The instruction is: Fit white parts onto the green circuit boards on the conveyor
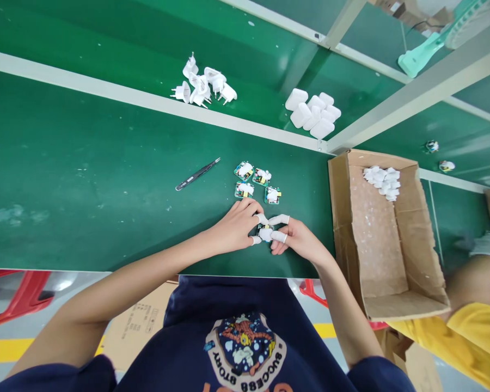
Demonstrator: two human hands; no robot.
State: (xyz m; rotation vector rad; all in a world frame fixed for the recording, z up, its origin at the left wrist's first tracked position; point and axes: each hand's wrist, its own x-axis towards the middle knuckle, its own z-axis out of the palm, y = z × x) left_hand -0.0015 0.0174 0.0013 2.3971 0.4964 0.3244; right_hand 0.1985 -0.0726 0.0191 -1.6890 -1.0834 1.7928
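Between my two hands, close to the table's front edge, is a small circuit board (265, 234) with a white lump on top. My left hand (239, 226) grips its left side between thumb and finger, both in white finger cots. From the right, my right hand (296, 237) pinches the same board, its thumb and forefinger also in cots. Several similar circuit boards (245, 189), with white blobs and yellow parts, lie just beyond my hands. Black tweezers (198, 174) rest on the green table (85, 179) to their left.
Behind a pale rail lie white plug housings with pins (200, 87) and a pile of white caps (312, 113). An open cardboard box (379, 245) holding white pieces (384, 181) stands at right. Beyond it are a co-worker's arm (473, 277) and a turquoise fan (422, 54).
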